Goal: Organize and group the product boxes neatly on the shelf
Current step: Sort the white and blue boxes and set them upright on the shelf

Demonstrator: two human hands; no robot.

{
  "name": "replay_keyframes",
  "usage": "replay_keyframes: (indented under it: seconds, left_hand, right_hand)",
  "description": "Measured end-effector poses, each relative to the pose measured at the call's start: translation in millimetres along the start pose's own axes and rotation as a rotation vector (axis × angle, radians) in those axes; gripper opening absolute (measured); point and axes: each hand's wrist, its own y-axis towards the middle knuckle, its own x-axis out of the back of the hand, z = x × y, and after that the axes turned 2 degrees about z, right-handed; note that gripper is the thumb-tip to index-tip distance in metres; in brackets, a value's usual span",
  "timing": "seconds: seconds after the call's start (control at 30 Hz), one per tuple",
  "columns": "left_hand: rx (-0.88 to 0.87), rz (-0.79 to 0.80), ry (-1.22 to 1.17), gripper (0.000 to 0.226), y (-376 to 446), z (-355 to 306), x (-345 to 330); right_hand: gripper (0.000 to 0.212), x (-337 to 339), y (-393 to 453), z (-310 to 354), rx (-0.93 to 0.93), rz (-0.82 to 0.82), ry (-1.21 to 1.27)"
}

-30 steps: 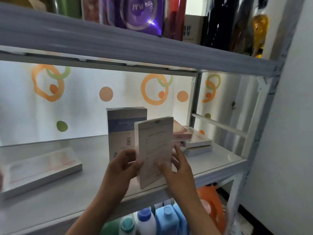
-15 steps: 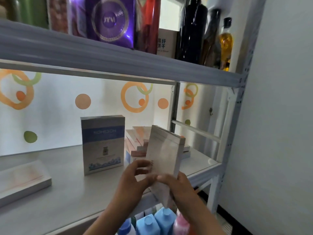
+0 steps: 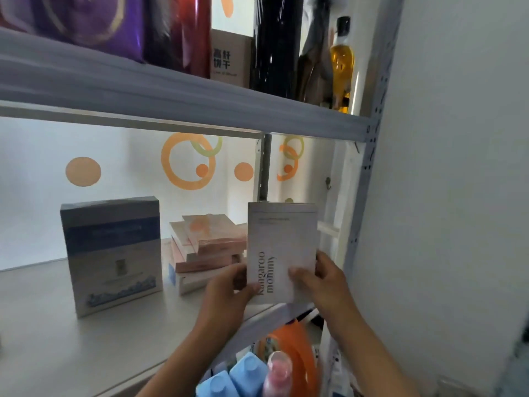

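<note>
Both hands are on a white box point(image 3: 282, 247), held upright near the lower right of the frame, right at the front edge of the shelf point(image 3: 71, 339). The left hand point(image 3: 226, 293) pinches its lower left edge, and the right hand point(image 3: 323, 279) wraps its lower right side with the thumb across the front. Just left sits a pink stack point(image 3: 206, 247) of flat boxes, then a blue box point(image 3: 111, 253) standing upright at center left.
</note>
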Motion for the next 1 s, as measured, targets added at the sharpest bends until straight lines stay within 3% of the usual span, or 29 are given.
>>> replay_keyframes:
  seconds: [0.17,0.3,0.43,0.57,0.73,1.0]
  left_hand:
    - [-0.051,-0.002,0.094,0.015,26,2,-48]
    - [-0.009,-0.035,0.166,0.012,48,8,-74]
    - [-0.022,-0.063,0.235,0.007,58,14,-94]
    - [-0.055,-0.066,0.238,0.006,66,16,-110]
    - [-0.103,0.060,0.231,0.009,75,15,-117]
    - [0.123,0.088,-0.125,0.008,83,20,-117]
  right_hand:
    - [0.023,16,31,-32,0.041,-0.130,-0.247]
    - [0.013,31,49,-54,-0.031,-0.232,-0.239]
    - [0.016,41,56,-60,-0.068,-0.323,-0.211]
    - [0.014,35,64,-66,-0.041,-0.265,-0.331]
    - [0.011,32,74,-78,-0.011,-0.244,-0.463]
    - [0.031,38,66,-92,0.021,-0.209,-0.410]
